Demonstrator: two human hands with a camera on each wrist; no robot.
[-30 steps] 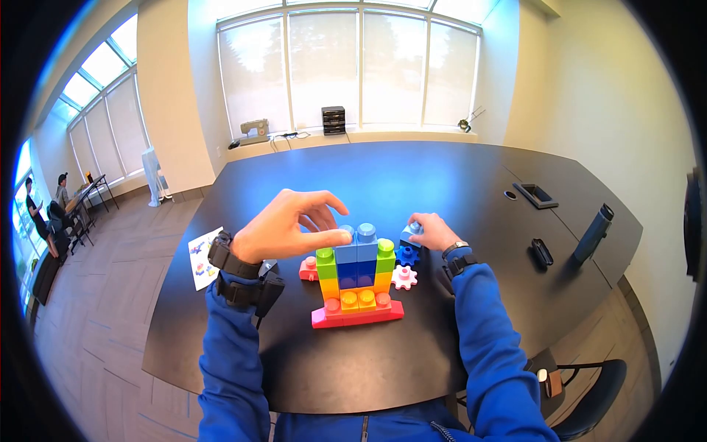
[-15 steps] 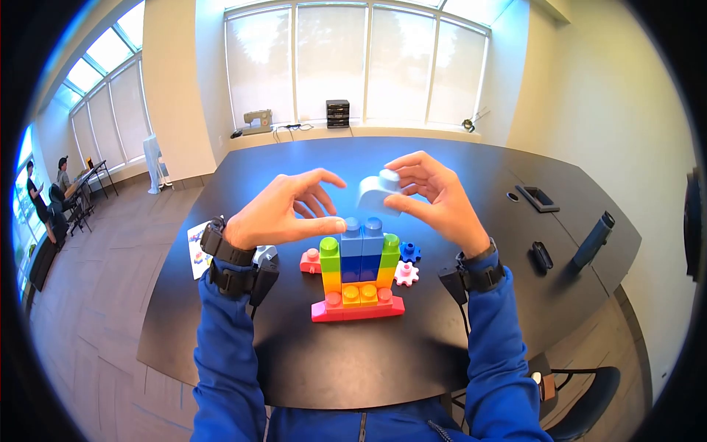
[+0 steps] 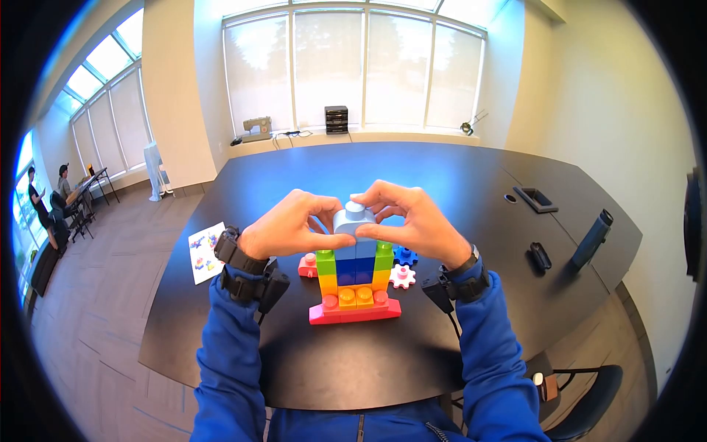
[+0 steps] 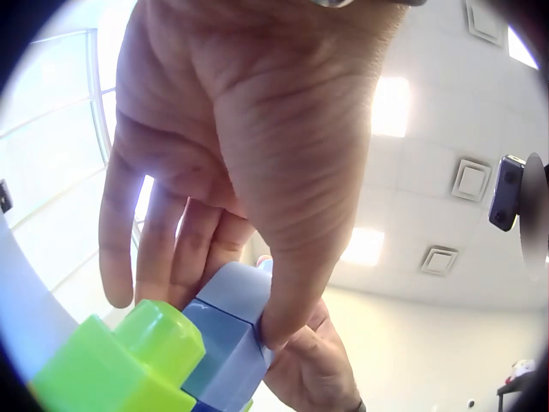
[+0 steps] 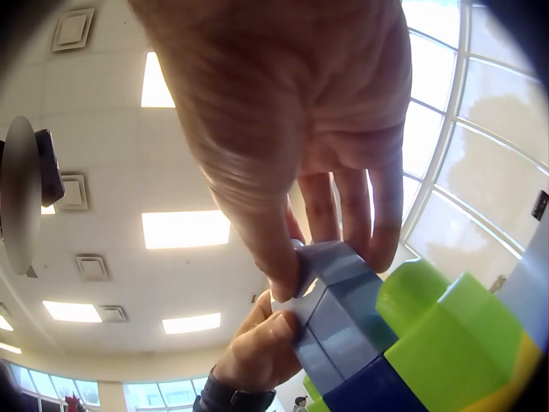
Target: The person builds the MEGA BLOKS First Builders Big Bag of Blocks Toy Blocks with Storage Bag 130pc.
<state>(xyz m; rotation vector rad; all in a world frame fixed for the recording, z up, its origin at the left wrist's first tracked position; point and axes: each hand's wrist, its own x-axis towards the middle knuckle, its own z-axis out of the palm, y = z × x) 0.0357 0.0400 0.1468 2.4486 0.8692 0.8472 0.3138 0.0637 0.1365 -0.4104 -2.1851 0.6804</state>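
Note:
A light blue rounded block [image 3: 355, 219] with one stud sits at the top of a toy-block tower, over its two blue columns [image 3: 356, 272]. My left hand [image 3: 294, 225] grips it from the left, thumb in front and fingers behind. From the right, my right hand [image 3: 414, 222] holds the same block between thumb and fingers. In both wrist views the rounded block [image 4: 238, 290] lies flush against the blue bricks [image 5: 339, 335] below. Green bricks [image 3: 325, 263] flank the columns, with yellow-orange bricks under them and a red base [image 3: 355, 316] at the bottom.
Left of the tower lies a red block [image 3: 307, 266]; to its right are a blue gear [image 3: 406, 255] and a pink-white gear [image 3: 402, 277]. A printed sheet [image 3: 206, 253] is at the left table edge. Farther right are a black case [image 3: 540, 256] and a dark bottle [image 3: 591, 239].
My right hand has lifted the light blue block from beside the blue gear and brought it left onto the tower top. My left hand has closed in on it too.

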